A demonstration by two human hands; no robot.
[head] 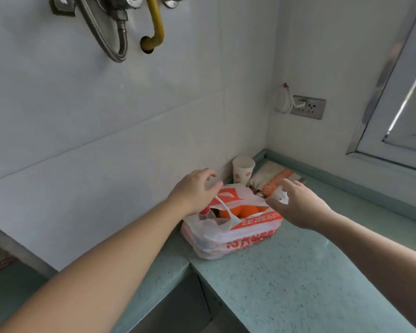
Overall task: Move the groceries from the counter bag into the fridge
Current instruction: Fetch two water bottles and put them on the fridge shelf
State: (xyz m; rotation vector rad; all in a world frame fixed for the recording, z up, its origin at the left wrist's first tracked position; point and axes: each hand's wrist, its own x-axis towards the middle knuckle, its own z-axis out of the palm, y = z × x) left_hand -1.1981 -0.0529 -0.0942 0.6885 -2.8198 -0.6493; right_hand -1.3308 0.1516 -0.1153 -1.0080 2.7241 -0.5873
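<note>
A white and orange plastic grocery bag [233,234] sits on the green counter [298,272] near the corner. Its mouth gapes, showing an orange fruit [240,211] and a bottle with a red cap [205,212]. My left hand [195,188] reaches over the bag's left side and its fingers curl round the bag's left handle. My right hand [296,203] is at the bag's right side and pinches the white right handle. The fridge is out of view.
A paper cup [242,169] stands in the corner behind the bag. Beside it lies a white and orange packet [274,179]. A wall socket [309,107] and a window frame [394,116] are on the right wall. Pipes [120,32] hang above.
</note>
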